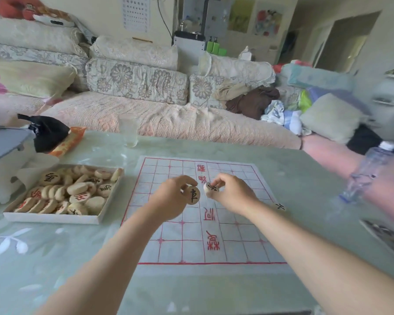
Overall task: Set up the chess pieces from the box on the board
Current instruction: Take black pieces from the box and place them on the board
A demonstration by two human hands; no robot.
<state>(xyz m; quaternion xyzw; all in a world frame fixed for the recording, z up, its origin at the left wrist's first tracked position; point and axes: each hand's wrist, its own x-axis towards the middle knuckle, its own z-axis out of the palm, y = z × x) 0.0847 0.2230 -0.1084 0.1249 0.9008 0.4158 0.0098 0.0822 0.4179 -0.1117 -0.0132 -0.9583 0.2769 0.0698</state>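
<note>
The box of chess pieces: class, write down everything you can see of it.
The box is a shallow, white, rectangular tray, seemingly cardboard, open with no lid. It lies flat on the pale green table, left of the board and apart from it. Pale round pieces fill it in a jumble, some showing red or black characters, some on edge. The left hand and right hand are away from it.

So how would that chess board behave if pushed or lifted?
The board looks like a thin sheet, so it is probably floppy when lifted. On the glossy table it would likely slide, with just one piece at its edge.
</note>
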